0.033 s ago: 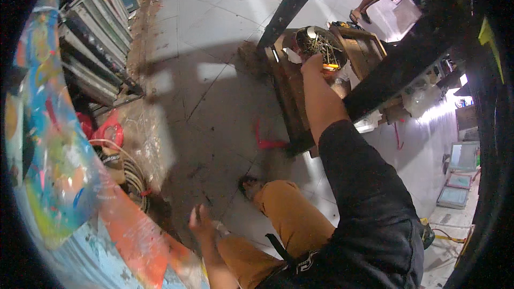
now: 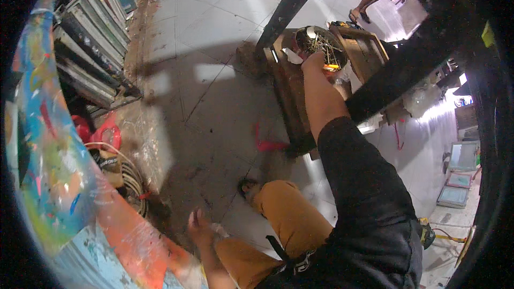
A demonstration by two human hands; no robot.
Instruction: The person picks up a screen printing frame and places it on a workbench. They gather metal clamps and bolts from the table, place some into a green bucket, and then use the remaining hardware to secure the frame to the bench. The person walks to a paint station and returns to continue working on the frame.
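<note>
My right arm stretches forward to a round bowl [image 2: 344, 60] filled with long thin metal pieces [image 2: 320, 42], which look like nails or screws. My right hand [image 2: 312, 63] is at the bowl's near left side, its fingers hidden behind the back of the hand. An orange-and-yellow object [image 2: 331, 67] lies at the bowl's near edge, just right of my wrist. Beside the bowl, to the left, is a crumpled white scrap [image 2: 292, 56]. My left hand [image 2: 199, 228] hangs low by my left leg, fingers loosely apart and nothing visible in them.
The bowl rests on a low wooden stand [image 2: 289, 96] beneath dark slanting beams [image 2: 399, 85]. Framed panels [image 2: 96, 32] lean at the left. A paint-smeared surface [image 2: 64, 171] and a coiled hose [image 2: 132, 182] are nearer. Another person's legs [image 2: 373, 2] show far right.
The whole view has shifted very slightly. My right hand is still at the bowl, and my left hand hangs in nearly the same place.
</note>
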